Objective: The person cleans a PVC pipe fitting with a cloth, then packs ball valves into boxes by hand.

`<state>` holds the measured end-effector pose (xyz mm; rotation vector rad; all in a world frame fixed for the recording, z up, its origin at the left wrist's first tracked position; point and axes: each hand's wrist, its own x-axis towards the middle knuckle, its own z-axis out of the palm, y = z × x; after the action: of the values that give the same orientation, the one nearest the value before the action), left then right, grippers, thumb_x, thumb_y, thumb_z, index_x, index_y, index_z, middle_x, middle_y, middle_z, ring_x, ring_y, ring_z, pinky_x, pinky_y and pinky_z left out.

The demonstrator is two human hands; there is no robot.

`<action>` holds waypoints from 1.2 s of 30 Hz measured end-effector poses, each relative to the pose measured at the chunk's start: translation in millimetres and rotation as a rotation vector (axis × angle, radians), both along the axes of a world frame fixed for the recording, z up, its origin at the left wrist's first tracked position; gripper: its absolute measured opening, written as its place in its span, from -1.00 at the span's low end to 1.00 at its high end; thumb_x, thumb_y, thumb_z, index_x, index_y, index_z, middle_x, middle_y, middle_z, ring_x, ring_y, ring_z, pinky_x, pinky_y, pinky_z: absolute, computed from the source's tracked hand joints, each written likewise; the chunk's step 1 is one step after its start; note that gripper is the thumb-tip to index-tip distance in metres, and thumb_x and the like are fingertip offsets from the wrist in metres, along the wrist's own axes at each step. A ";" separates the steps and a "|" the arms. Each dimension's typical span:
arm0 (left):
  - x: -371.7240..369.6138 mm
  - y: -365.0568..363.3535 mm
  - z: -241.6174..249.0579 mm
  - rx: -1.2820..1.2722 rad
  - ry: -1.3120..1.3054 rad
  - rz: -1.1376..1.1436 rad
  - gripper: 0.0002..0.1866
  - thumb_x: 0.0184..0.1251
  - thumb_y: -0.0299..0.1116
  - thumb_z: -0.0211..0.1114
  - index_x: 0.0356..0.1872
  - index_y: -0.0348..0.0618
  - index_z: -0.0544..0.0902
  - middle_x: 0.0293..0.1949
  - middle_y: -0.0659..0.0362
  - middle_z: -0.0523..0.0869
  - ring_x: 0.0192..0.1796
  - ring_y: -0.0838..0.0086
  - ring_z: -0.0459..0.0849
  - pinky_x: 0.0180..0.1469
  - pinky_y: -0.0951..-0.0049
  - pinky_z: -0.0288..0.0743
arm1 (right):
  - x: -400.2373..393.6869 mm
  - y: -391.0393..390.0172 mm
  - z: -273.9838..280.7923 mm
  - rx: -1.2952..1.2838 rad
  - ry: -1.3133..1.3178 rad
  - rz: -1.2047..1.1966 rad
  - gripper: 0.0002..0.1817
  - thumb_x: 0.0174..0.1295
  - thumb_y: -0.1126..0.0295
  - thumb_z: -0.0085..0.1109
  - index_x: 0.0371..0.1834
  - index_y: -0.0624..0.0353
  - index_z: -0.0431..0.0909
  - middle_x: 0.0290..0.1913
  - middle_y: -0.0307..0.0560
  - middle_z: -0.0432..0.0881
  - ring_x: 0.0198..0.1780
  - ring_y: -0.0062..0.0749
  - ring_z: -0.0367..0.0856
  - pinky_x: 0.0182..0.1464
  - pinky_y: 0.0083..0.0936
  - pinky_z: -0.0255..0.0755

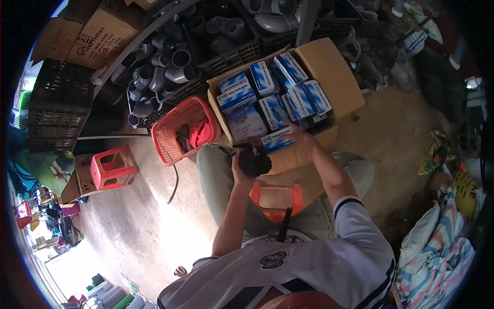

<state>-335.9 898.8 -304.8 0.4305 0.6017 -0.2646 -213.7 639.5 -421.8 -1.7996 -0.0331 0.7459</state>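
Note:
My left hand (240, 169) is closed around a lumpy black object (256, 160), whose kind I cannot make out, above my left knee. My right hand (302, 136) reaches over the near edge of a cardboard carton (343, 77), its fingers on the end of a small blue-and-white box (277, 141). Part of that grip is hidden. Several more blue-and-white boxes (237, 98) lie at various angles inside the carton. A clear plastic packet (246, 122) sits among them at the near left.
An orange-red basket (160, 135) with red cloth (200, 134) stands left of the carton. Behind are black crates of grey pipe fittings (181, 67). A red stool (114, 167) is farther left; striped sacks (437, 242) lie at the right.

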 end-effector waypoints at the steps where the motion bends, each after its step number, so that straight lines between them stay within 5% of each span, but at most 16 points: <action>1: 1.0 -1.4 0.7 0.020 0.016 -0.003 -0.51 0.43 0.05 0.08 0.17 -0.06 0.59 0.05 0.11 0.71 0.13 0.19 0.65 0.27 0.09 0.48 | -4.1 -1.9 0.6 0.004 0.003 -0.002 0.02 -0.04 0.07 0.61 0.46 0.29 0.28 0.28 0.21 0.54 0.31 -0.14 0.51 0.32 -0.36 0.36; 3: 0.9 1.2 1.8 0.052 0.030 -0.014 -0.52 0.43 0.04 0.08 0.17 -0.06 0.59 0.05 0.11 0.71 0.13 0.20 0.65 0.27 0.10 0.48 | -10.7 -3.9 -4.7 0.146 -0.033 -0.016 -0.09 0.01 0.21 0.60 0.41 0.30 0.33 0.19 0.10 0.60 0.22 -0.25 0.56 0.22 -0.41 0.44; 7: -1.7 1.6 -0.7 0.003 -0.007 -0.050 -0.55 0.47 0.02 0.06 0.14 -0.06 0.59 0.03 0.13 0.71 0.11 0.23 0.66 0.24 0.15 0.52 | -15.1 -2.9 2.4 0.080 0.026 -0.139 -0.11 0.04 0.12 0.56 0.40 0.30 0.36 0.18 0.10 0.63 0.20 -0.18 0.60 0.19 -0.29 0.48; 10: -2.4 2.2 0.0 0.005 -0.001 -0.044 -0.57 0.48 0.00 0.04 0.13 -0.07 0.58 0.02 0.14 0.70 0.09 0.24 0.67 0.21 0.17 0.55 | 7.1 3.3 -25.0 -0.270 0.033 -0.130 -0.17 0.10 0.08 0.51 0.38 0.28 0.40 0.20 0.08 0.61 0.18 -0.20 0.60 0.18 -0.31 0.48; 12: -1.9 2.4 -0.7 0.011 0.007 -0.032 -0.57 0.48 0.00 0.05 0.12 -0.07 0.59 0.01 0.14 0.70 0.08 0.23 0.68 0.20 0.17 0.56 | 18.0 2.2 -57.9 0.308 0.339 -0.433 -0.20 0.16 -0.04 0.43 0.35 0.26 0.45 0.24 0.09 0.57 0.17 -0.19 0.58 0.19 -0.34 0.45; 15: -2.3 5.3 -4.5 0.014 0.020 -0.014 -0.59 0.47 -0.01 0.06 0.10 -0.07 0.59 -0.01 0.15 0.71 0.06 0.23 0.68 0.20 0.16 0.56 | 40.8 -4.0 -141.3 0.232 0.456 -0.499 -0.20 0.17 -0.12 0.35 0.34 0.22 0.47 0.27 0.05 0.55 0.19 -0.21 0.55 0.20 -0.35 0.42; 19: -0.7 3.1 -1.7 0.041 0.058 -0.008 -0.59 0.46 -0.02 0.07 0.08 -0.08 0.61 -0.03 0.14 0.72 0.05 0.23 0.68 0.20 0.16 0.54 | 30.6 -2.7 -65.6 0.052 0.382 -0.535 -0.20 0.15 -0.14 0.34 0.34 0.19 0.48 0.27 0.01 0.55 0.20 -0.21 0.53 0.21 -0.35 0.41; 22: 2.5 3.9 -8.3 0.019 0.054 -0.019 -0.61 0.46 -0.04 0.08 0.07 -0.07 0.59 -0.05 0.15 0.71 0.04 0.25 0.68 0.20 0.19 0.54 | 26.3 1.0 -36.7 -0.040 0.362 -0.426 -0.42 0.29 0.00 0.26 0.28 0.10 0.58 0.16 -0.08 0.64 0.16 -0.41 0.56 0.19 -0.45 0.40; 24: 1.2 4.7 -12.4 0.006 0.050 -0.019 -0.61 0.46 -0.05 0.08 0.08 -0.08 0.59 -0.05 0.15 0.71 0.05 0.25 0.67 0.21 0.20 0.53 | 22.8 2.9 -41.5 0.035 0.400 -0.156 -0.47 0.27 0.01 0.28 0.23 0.04 0.64 0.15 -0.13 0.64 0.19 -0.43 0.52 0.24 -0.49 0.33; 27: -2.4 4.6 -16.8 -0.020 -0.026 -0.023 -0.61 0.46 -0.05 0.08 0.09 -0.08 0.58 -0.05 0.14 0.71 0.06 0.25 0.66 0.24 0.19 0.51 | -6.4 7.3 32.7 0.259 0.299 -0.218 -0.52 0.28 0.01 0.27 0.17 0.02 0.69 0.12 -0.16 0.64 0.21 -0.47 0.50 0.28 -0.46 0.26; 31: -2.5 4.2 -9.6 0.023 0.032 0.030 -0.60 0.46 -0.06 0.10 0.12 -0.08 0.58 -0.04 0.14 0.71 0.07 0.25 0.67 0.25 0.17 0.50 | 3.1 15.4 52.9 0.199 0.345 -0.248 -0.56 0.21 0.04 0.34 0.07 0.02 0.73 0.10 -0.19 0.64 0.22 -0.48 0.48 0.25 -0.37 0.28; 36: -2.8 7.8 -7.6 0.053 0.060 0.051 -0.56 0.39 -0.01 0.15 0.09 -0.09 0.60 0.00 0.13 0.72 0.07 0.20 0.68 0.23 0.14 0.53 | 10.3 40.2 38.1 -0.081 0.515 -0.082 -0.51 -0.04 0.02 0.52 -0.10 0.06 0.71 -0.20 -0.19 0.69 -0.19 -0.43 0.63 -0.19 -0.45 0.46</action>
<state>-338.7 906.6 -312.4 0.4591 0.6785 -0.2141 -203.5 679.8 -383.7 -1.6247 0.4136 1.1427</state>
